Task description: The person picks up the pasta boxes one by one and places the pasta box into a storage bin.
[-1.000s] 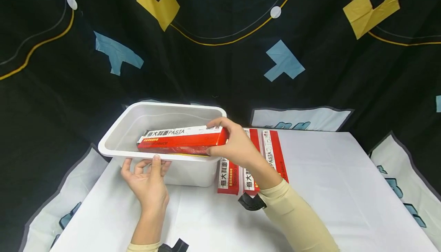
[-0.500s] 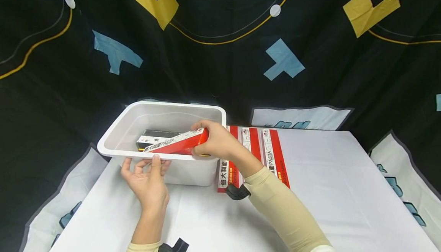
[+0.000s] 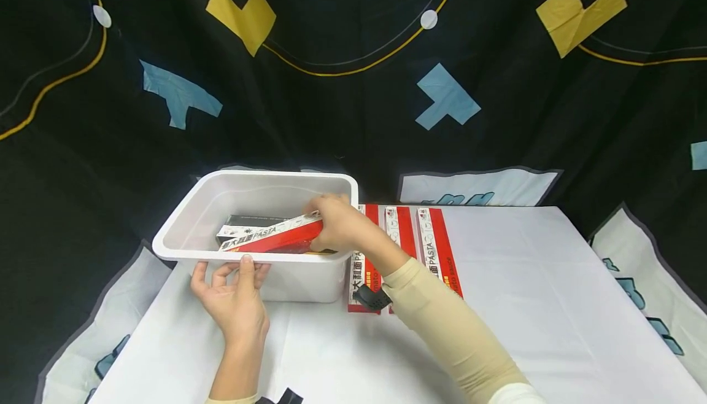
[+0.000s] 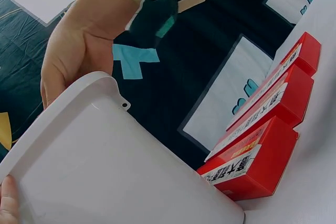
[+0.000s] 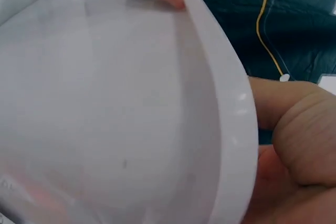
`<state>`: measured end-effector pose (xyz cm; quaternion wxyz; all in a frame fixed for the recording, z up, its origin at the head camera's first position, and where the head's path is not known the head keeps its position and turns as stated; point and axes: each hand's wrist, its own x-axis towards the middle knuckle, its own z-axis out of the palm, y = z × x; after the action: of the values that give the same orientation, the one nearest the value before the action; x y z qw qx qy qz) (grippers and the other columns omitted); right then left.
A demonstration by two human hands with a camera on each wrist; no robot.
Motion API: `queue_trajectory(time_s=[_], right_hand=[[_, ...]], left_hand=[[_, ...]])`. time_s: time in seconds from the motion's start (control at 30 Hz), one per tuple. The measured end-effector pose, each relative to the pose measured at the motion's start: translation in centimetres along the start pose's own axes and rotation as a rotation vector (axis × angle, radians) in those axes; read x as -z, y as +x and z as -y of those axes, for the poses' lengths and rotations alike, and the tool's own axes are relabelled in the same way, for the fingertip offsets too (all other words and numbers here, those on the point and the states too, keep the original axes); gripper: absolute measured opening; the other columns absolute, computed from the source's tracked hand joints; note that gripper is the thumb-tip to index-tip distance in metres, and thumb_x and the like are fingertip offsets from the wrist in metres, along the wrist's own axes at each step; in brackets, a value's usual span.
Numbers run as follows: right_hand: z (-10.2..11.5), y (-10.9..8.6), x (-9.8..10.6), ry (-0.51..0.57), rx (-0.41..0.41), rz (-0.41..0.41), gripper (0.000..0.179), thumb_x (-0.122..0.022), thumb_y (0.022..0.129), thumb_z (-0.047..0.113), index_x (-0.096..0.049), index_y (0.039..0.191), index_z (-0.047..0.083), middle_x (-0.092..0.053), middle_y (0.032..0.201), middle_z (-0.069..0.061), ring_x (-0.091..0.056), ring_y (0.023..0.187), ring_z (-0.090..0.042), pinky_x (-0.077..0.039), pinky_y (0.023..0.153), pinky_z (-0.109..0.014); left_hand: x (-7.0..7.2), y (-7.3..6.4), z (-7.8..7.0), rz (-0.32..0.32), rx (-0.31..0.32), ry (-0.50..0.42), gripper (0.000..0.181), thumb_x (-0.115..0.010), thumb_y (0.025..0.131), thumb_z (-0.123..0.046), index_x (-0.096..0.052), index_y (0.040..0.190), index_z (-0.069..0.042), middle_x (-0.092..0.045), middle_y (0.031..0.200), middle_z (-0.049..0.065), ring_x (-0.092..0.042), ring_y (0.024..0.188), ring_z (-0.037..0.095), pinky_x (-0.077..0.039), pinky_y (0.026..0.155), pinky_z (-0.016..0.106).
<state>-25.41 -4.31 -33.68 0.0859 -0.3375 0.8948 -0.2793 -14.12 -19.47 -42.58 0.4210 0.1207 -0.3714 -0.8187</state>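
Note:
In the head view, my right hand (image 3: 339, 226) reaches over the right end of a white plastic bin (image 3: 309, 275) and grips the right end of a red-and-white pasta box (image 3: 276, 236). The box slants inside, its left end lower, near the front wall. Behind it lies a dark box with a white side (image 3: 243, 230). My left hand (image 3: 234, 299) pinches the bin's front rim, thumb on top and fingers below. The left wrist view shows the bin's outer wall (image 4: 115, 161) and my right wrist. In the right wrist view, the bin wall hides the pasta box.
Several red-and-white pasta boxes (image 3: 440, 247) lie side by side on the white table (image 3: 530, 306), just right of the bin. A black curtain (image 3: 342, 121) with taped paper shapes hangs behind the table.
My right hand has moved left and lower into the bin with the pasta box, which now slants. The dark box behind it has come into sight. My left hand stays at the rim.

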Motion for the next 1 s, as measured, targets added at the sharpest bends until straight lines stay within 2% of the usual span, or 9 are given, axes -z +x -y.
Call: queue_trajectory(time_s=[0.07,0.17,0.3,0.37,0.5,0.67,0.87,0.93,1.0], right_hand=[[-0.2,-0.3,0.0,-0.056,0.015,-0.009,0.060,-0.082,0.073,0.014,-0.059,0.129,0.013,-0.058,0.124,-0.001,-0.045,0.112,-0.018,-0.051,0.090,-0.028],[-0.6,-0.9,-0.1,-0.049,0.030,-0.035,0.060,-0.079,0.077,0.011,-0.057,0.133,0.016,-0.055,0.130,-0.001,-0.045,0.116,-0.018,-0.053,0.093,-0.029],[-1.6,-2.4,-0.2,0.019,0.066,-0.152,0.055,-0.076,0.081,0.010,-0.056,0.133,0.016,-0.055,0.133,0.001,-0.046,0.121,-0.017,-0.047,0.105,-0.034],[-2.2,-3.4,-0.2,0.069,0.066,-0.223,0.054,-0.075,0.082,0.013,-0.056,0.132,0.017,-0.055,0.133,0.002,-0.048,0.120,-0.018,-0.049,0.102,-0.035],[-3.4,-5.9,-0.1,0.148,-0.015,-0.367,0.058,-0.076,0.081,0.022,-0.054,0.135,0.022,-0.052,0.135,0.005,-0.048,0.118,-0.018,-0.056,0.094,-0.041],[-5.7,-9.2,-0.1,0.153,-0.129,-0.503,0.069,-0.076,0.081,0.031,-0.043,0.142,0.024,-0.045,0.142,0.004,-0.043,0.123,-0.017,-0.055,0.095,-0.050],[-9.2,-13.0,-1.2,0.142,-0.251,-0.552,0.082,-0.070,0.087,0.036,-0.023,0.152,0.018,-0.032,0.149,-0.008,-0.031,0.131,-0.024,-0.058,0.090,-0.053],[-10.5,-14.1,-1.8,0.125,-0.292,-0.563,0.082,-0.068,0.089,0.036,-0.021,0.152,0.014,-0.029,0.150,-0.011,-0.026,0.134,-0.028,-0.056,0.093,-0.054],[-11.7,-15.1,-2.5,0.096,-0.324,-0.573,0.080,-0.066,0.090,0.034,-0.022,0.151,0.008,-0.028,0.149,-0.016,-0.023,0.135,-0.033,-0.047,0.101,-0.057]], left_hand=[[0.1,-0.1,0.0,0.001,0.003,0.002,0.075,-0.068,0.087,0.007,-0.019,0.139,-0.015,-0.044,0.110,0.018,-0.065,0.088,0.031,-0.063,0.076,0.039],[0.1,-0.1,-0.1,0.012,0.003,0.008,0.075,-0.067,0.087,0.006,-0.018,0.140,-0.016,-0.043,0.112,0.018,-0.064,0.089,0.031,-0.063,0.076,0.038],[0.2,-0.1,-0.1,0.031,0.006,0.024,0.075,-0.067,0.088,0.005,-0.016,0.140,-0.016,-0.043,0.115,0.018,-0.063,0.095,0.034,-0.062,0.080,0.038],[0.2,0.0,0.0,0.033,0.011,0.031,0.075,-0.067,0.088,0.004,-0.016,0.140,-0.017,-0.042,0.117,0.018,-0.063,0.097,0.035,-0.061,0.082,0.038],[0.2,0.1,0.2,0.027,0.015,0.034,0.077,-0.067,0.088,0.005,-0.016,0.141,-0.017,-0.042,0.117,0.018,-0.064,0.094,0.033,-0.061,0.082,0.039],[0.3,0.0,0.1,0.025,0.016,0.050,0.077,-0.066,0.089,0.004,-0.015,0.141,-0.017,-0.042,0.117,0.017,-0.065,0.092,0.032,-0.061,0.082,0.039],[0.1,-0.1,-0.1,0.019,0.033,0.040,0.078,-0.067,0.088,0.004,-0.014,0.141,-0.018,-0.042,0.116,0.017,-0.065,0.088,0.030,-0.062,0.081,0.038],[0.1,0.0,-0.2,0.020,0.037,0.040,0.079,-0.068,0.088,0.003,-0.014,0.141,-0.018,-0.042,0.116,0.016,-0.065,0.088,0.029,-0.062,0.082,0.038],[0.1,0.0,-0.2,0.020,0.040,0.041,0.079,-0.068,0.088,0.004,-0.014,0.141,-0.018,-0.042,0.116,0.016,-0.065,0.087,0.029,-0.062,0.082,0.038]])
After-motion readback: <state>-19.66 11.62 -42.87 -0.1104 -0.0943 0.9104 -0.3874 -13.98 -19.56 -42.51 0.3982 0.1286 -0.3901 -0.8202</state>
